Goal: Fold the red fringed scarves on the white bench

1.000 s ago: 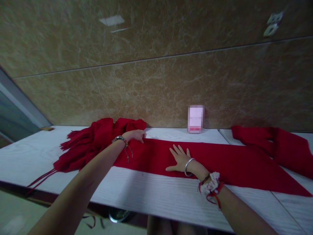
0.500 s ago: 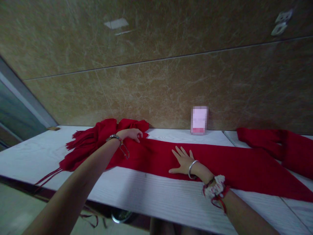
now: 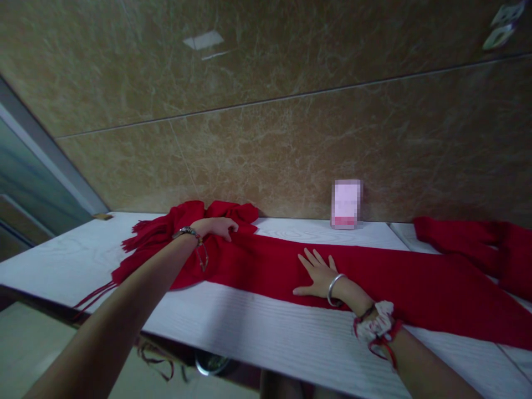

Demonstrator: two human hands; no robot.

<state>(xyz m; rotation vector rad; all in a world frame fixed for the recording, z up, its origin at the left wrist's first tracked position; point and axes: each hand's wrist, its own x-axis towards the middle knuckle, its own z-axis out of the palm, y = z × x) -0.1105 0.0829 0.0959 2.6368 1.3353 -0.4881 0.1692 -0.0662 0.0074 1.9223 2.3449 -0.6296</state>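
Note:
A long red scarf (image 3: 266,269) lies stretched across the white table, its left end bunched up with fringe hanging out. My left hand (image 3: 216,226) is closed on the cloth by the scarf's back edge, beside the bunched part; its fingertips are partly hidden. Flat on the middle of the scarf rests my right hand (image 3: 319,275), fingers spread, holding nothing. To its right the cloth runs on flat past the frame's edge.
More red cloth (image 3: 457,241) lies folded at the back right. A pink-and-white box (image 3: 347,205), blurred out, stands against the marbled wall (image 3: 249,149). The white table's (image 3: 245,327) front edge runs below my arms. A metal bowl (image 3: 211,363) sits under it.
The view has shifted slightly, so things appear a little further right. My left hand has moved slightly left relative to the scarf; my right hand stays flat on it.

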